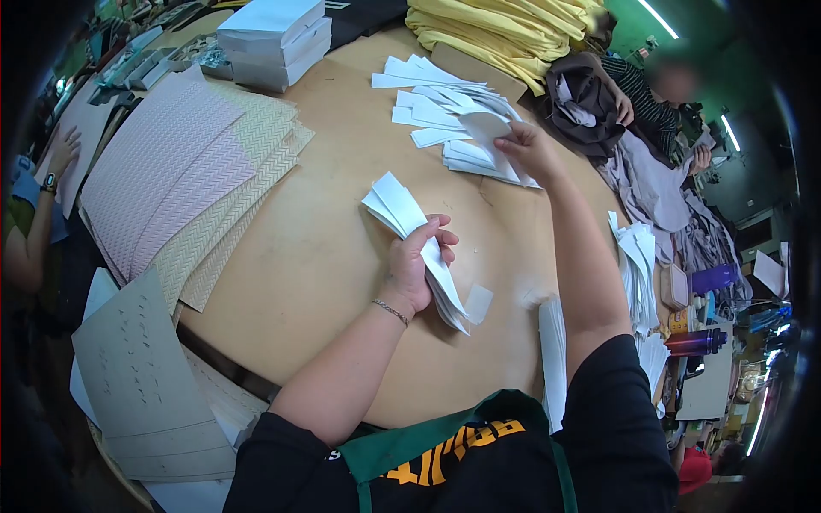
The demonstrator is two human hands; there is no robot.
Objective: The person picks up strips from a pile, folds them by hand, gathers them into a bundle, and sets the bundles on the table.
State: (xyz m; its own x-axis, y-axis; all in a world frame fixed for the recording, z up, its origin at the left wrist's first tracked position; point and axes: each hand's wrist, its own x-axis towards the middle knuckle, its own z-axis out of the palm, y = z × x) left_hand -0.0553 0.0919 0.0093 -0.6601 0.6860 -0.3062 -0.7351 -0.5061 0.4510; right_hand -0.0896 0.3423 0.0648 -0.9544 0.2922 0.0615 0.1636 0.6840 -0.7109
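Near the middle of the tan table, my left hand (419, 267) is wrapped round a bundle of long white strips (398, 205), whose ends fan out above and below the fingers. Farther up and to the right, my right hand (528, 149) pinches a white piece with a rounded end (487, 130). That piece hangs over a spread pile of white strips (436, 103) on the table. A small pale rectangular piece (478, 303) lies just right of the bundle's lower end.
Patterned sheets (162, 162) cover the left side. White stacked blocks (275, 43) and yellow cloth (500, 30) stand at the back. More white strips (634, 265) and a purple bottle (696, 342) are at right. A person (654, 98) sits back right; another person's arm (43, 197) is far left.
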